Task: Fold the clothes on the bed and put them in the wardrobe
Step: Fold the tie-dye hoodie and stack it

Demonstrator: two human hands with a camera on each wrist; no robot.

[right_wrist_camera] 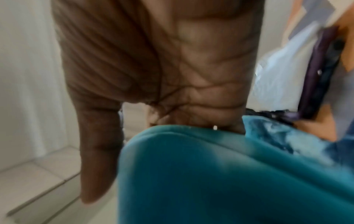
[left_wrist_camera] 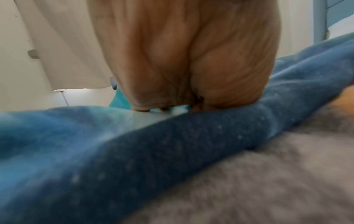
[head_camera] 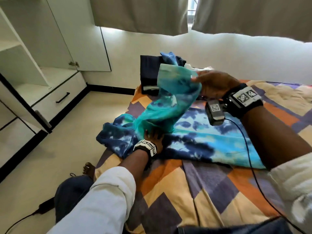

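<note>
A blue and white tie-dye shirt (head_camera: 202, 141) lies spread on the patchwork quilt (head_camera: 194, 191) of the bed. My left hand (head_camera: 152, 134) presses flat on the shirt near its left side, and its fingertips are hidden under the raised cloth. My right hand (head_camera: 214, 83) grips the shirt's teal side and holds it up above the bed. In the left wrist view the palm (left_wrist_camera: 191, 68) rests on the blue fabric (left_wrist_camera: 134, 144). The right wrist view is blurred, with teal cloth (right_wrist_camera: 210, 174) below the hand (right_wrist_camera: 172, 68).
A stack of folded dark clothes (head_camera: 150, 71) sits at the far corner of the bed. The white wardrobe (head_camera: 25, 65) stands open on the left, with shelves, a drawer (head_camera: 62, 97) and a door edge (head_camera: 42, 119) reaching towards the bed. A purple phone (right_wrist_camera: 318, 75) lies on the quilt.
</note>
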